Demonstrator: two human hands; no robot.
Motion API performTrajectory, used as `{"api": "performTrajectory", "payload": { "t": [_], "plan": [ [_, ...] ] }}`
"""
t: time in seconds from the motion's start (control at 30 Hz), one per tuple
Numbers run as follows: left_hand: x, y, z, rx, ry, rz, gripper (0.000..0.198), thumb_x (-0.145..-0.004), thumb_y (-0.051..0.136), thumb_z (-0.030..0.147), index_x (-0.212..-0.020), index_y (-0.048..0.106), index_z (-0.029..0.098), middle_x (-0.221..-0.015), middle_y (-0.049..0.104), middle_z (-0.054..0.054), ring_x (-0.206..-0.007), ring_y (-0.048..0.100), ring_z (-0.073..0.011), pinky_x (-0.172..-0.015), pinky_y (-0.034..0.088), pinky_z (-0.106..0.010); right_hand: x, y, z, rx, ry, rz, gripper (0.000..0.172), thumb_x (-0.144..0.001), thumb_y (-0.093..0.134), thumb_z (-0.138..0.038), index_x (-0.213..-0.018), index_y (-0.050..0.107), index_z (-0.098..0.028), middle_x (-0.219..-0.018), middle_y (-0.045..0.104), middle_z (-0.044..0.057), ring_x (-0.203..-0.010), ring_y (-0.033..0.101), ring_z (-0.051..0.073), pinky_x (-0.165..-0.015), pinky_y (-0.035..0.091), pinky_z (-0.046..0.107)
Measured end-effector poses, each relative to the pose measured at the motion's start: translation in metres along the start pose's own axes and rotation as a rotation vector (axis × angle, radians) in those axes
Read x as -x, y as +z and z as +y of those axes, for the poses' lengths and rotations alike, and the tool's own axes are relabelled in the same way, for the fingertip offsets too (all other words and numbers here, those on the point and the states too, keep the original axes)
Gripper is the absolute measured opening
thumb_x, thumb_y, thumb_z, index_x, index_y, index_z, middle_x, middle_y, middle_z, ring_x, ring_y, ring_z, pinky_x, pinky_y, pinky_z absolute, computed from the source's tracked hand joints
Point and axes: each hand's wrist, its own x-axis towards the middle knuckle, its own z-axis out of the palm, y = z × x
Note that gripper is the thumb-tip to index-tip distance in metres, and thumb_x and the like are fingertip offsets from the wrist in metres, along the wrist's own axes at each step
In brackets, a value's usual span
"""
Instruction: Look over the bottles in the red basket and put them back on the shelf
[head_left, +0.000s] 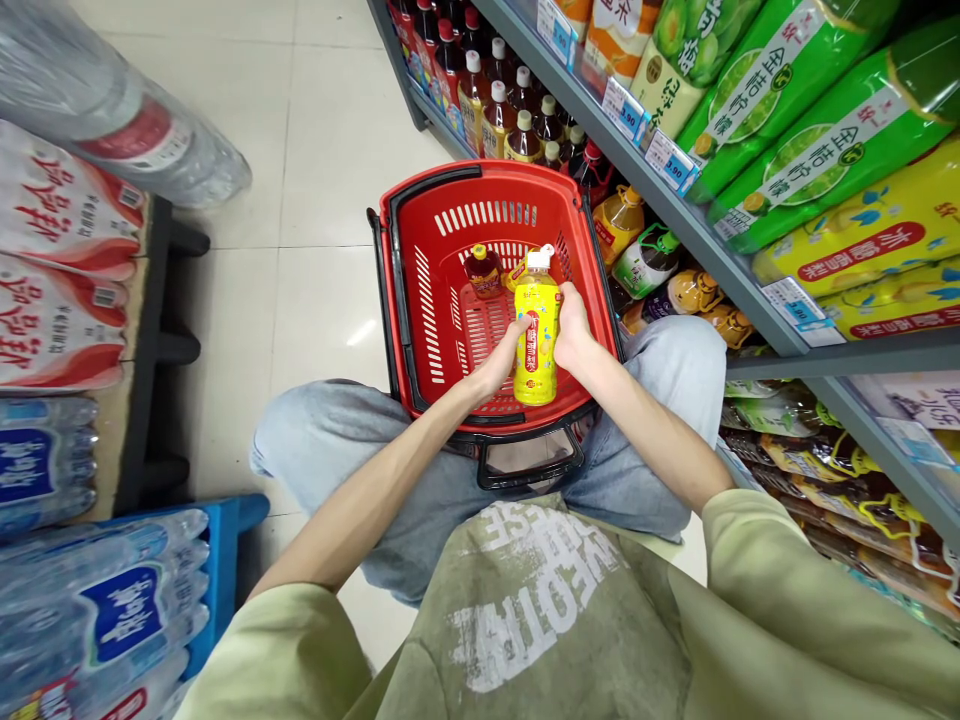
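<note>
A yellow drink bottle (535,345) with a white cap and a red label patch is held over the near right part of a red shopping basket (427,190). My left hand (499,362) is closed on the bottle's left side, its thumb lying on the label. From the right, my right hand (572,325) grips the same bottle; most of its fingers are hidden behind it. Down in the basket lie a small dark bottle (484,272) with a yellow cap and another yellow item (517,270), partly covered by the held bottle.
Drink shelves (675,190) run along the right, with green and yellow packs above and rows of bottles below. Shrink-wrapped water packs (112,610) on pallets stand at the left. The basket's black handle (530,470) hangs at its near side, between my knees.
</note>
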Motion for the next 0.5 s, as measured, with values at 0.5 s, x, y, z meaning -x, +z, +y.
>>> {"api": "performTrajectory", "payload": {
  "t": [0.5],
  "plan": [
    [0.010,-0.002,0.013,-0.259,0.099,-0.109,0.070,-0.061,0.065,0.031,-0.130,0.064,0.018,-0.122,0.077,-0.010,-0.120,0.068,-0.0375,-0.107,0.055,-0.052,0.002,0.000,-0.012,-0.048,0.104,-0.015,0.035,-0.097,0.049,-0.045,-0.070,0.039,-0.026,-0.055,0.041,-0.003,-0.055,0.049,0.018,-0.054,0.053,0.031]
  ]
}}
